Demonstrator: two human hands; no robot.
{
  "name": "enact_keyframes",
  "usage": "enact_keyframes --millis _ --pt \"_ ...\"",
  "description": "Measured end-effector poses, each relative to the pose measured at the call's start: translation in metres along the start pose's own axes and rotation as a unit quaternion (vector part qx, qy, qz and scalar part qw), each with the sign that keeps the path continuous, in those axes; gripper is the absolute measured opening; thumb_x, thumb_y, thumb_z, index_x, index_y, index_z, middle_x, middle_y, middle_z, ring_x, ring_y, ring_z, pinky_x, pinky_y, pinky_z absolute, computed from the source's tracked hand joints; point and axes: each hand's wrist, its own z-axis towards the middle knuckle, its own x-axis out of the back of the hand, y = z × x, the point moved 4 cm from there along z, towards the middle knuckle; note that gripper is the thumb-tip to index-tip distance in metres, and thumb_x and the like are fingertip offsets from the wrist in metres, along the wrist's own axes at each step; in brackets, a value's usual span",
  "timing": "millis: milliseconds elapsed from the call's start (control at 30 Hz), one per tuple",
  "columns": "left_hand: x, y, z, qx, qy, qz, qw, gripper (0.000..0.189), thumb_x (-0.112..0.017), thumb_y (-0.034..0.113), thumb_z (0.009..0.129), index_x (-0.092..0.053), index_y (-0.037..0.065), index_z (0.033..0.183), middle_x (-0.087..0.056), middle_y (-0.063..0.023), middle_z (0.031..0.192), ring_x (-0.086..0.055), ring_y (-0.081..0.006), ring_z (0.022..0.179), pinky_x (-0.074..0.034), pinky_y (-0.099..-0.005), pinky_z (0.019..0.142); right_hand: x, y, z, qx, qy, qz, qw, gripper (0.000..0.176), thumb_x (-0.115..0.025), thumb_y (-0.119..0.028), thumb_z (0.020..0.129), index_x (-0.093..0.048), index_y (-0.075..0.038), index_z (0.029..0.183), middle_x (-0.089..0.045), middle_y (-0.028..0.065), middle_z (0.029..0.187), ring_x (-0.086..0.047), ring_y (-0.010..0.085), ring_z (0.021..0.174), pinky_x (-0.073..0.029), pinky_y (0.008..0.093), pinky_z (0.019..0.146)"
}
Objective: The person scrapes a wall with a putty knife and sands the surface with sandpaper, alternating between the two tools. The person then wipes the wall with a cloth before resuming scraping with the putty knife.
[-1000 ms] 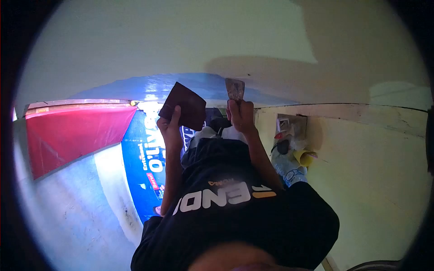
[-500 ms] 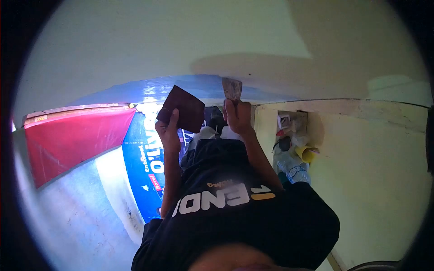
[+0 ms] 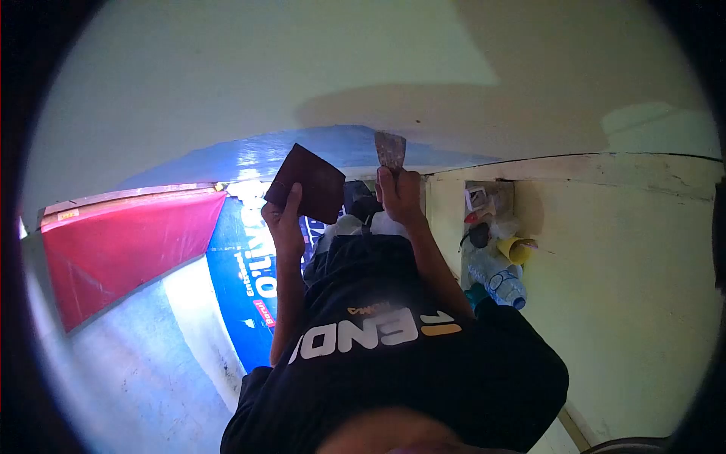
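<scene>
My left hand [image 3: 282, 225] is closed on a dark brown square piece [image 3: 310, 184], thumb across its front and fingers behind it. It looks flat and stiff, but its exact kind does not show. In my right hand [image 3: 401, 195] is a putty knife [image 3: 390, 151], its smeared blade pointing up and away from me. The blade is close to the pale wall [image 3: 318, 60], over the lower edge of a shiny bluish band [image 3: 261, 155]; whether it touches cannot be told.
To the left hangs a red panel [image 3: 128, 257], with a blue printed banner [image 3: 238, 280] beside it. On the right, a recess in the wall holds a yellow cup [image 3: 516, 250], a plastic bottle [image 3: 505, 287] and other small items. Shadows fall across the wall.
Both hands keep their holds and stay almost in place. The view has shifted slightly, and the bottle on the right shows more fully.
</scene>
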Motion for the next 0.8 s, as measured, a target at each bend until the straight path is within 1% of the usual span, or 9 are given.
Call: enact_keyframes --millis 133,167,233,333,433,567,633,733,800 --pt "0.007 -0.008 0.001 0.014 0.002 0.005 1.0 0.023 -0.067 0.018 0.089 -0.067 -0.002 0.101 -0.068 -0.006 0.089 -0.061 -0.0111 0.081 -0.048 -0.0273 0.072 0.002 -0.018 0.005 0.014 -0.014 -0.02 1.0 0.048 -0.043 -0.028 0.099 -0.05 -0.005 0.058 -0.048 0.0034 0.046 -0.048 0.013 0.039 -0.038 0.0293 0.04" --pt "0.006 -0.005 0.004 0.008 0.002 0.002 1.0 0.023 -0.067 0.018 0.089 -0.067 -0.002 0.101 -0.068 -0.0059 0.089 -0.061 -0.011 0.081 -0.047 -0.0273 0.072 0.001 -0.015 0.004 -0.004 -0.012 -0.003 1.0 0.048 -0.043 -0.028 0.1 -0.05 -0.005 0.058 -0.048 0.0033 0.046 -0.048 0.0127 0.039 -0.037 0.0291 0.04" --pt "0.008 -0.007 0.008 0.005 -0.007 -0.001 1.0 0.024 -0.067 0.018 0.089 -0.067 -0.002 0.102 -0.067 -0.0057 0.089 -0.06 -0.0112 0.081 -0.047 -0.0274 0.073 0.0 -0.008 -0.002 -0.04 -0.011 0.029 0.999 0.048 -0.043 -0.028 0.1 -0.05 -0.004 0.059 -0.048 0.0031 0.046 -0.048 0.012 0.039 -0.037 0.0288 0.04" --pt "0.008 -0.005 0.011 0.007 -0.005 0.003 1.0 0.024 -0.068 0.017 0.089 -0.067 -0.001 0.104 -0.067 -0.0054 0.09 -0.06 -0.0112 0.083 -0.047 -0.0276 0.075 0.003 -0.015 -0.001 -0.033 -0.023 0.006 0.999 0.039 -0.049 -0.023 0.097 -0.054 -0.003 0.064 -0.053 0.0049 0.049 -0.054 0.0156 0.043 -0.042 0.0324 0.045" --pt "0.01 -0.007 0.005 0.016 -0.006 0.0 1.0 0.024 -0.068 0.017 0.088 -0.067 -0.001 0.105 -0.067 -0.0053 0.092 -0.06 -0.011 0.085 -0.046 -0.0279 0.077 0.002 -0.025 0.003 -0.043 -0.041 0.015 0.998 0.041 -0.049 -0.024 0.097 -0.053 -0.003 0.062 -0.053 0.0048 0.049 -0.054 0.0164 0.043 -0.042 0.0324 0.045" --pt "0.007 -0.007 0.009 0.01 -0.005 -0.027 1.0 0.024 -0.068 0.016 0.088 -0.067 0.0 0.106 -0.067 -0.0055 0.094 -0.06 -0.0113 0.087 -0.046 -0.0279 0.078 -0.001 -0.001 0.0 -0.048 -0.027 0.005 0.998 0.041 -0.048 -0.023 0.097 -0.053 -0.003 0.061 -0.053 0.0046 0.048 -0.054 0.0164 0.042 -0.041 0.032 0.045" --pt "0.008 -0.009 0.008 0.033 0.007 -0.022 0.999 0.023 -0.068 0.015 0.088 -0.066 0.0 0.106 -0.068 -0.0057 0.094 -0.061 -0.0123 0.087 -0.047 -0.0281 0.08 -0.003 -0.015 -0.002 -0.05 -0.02 0.03 0.998 0.042 -0.049 -0.023 0.097 -0.053 -0.003 0.06 -0.053 0.0049 0.048 -0.054 0.0165 0.042 -0.041 0.0322 0.044" --pt "0.01 -0.011 0.011 0.044 0.005 -0.021 0.999 0.024 -0.068 0.015 0.088 -0.066 -0.001 0.105 -0.068 -0.0063 0.094 -0.061 -0.0128 0.087 -0.047 -0.0277 0.079 -0.003 -0.021 -0.002 -0.035 -0.006 0.033 0.999 0.047 -0.044 -0.025 0.1 -0.048 -0.004 0.058 -0.046 0.0022 0.045 -0.046 0.0096 0.039 -0.035 0.0275 0.038" --pt "0.006 -0.008 0.01 0.022 0.004 -0.019 1.0 0.024 -0.068 0.016 0.088 -0.066 -0.002 0.104 -0.067 -0.0067 0.093 -0.061 -0.013 0.086 -0.047 -0.0273 0.078 -0.005 -0.02 -0.002 -0.029 0.005 0.065 0.997 0.047 -0.044 -0.026 0.1 -0.048 -0.004 0.058 -0.046 0.002 0.045 -0.047 0.0095 0.039 -0.035 0.0273 0.038"
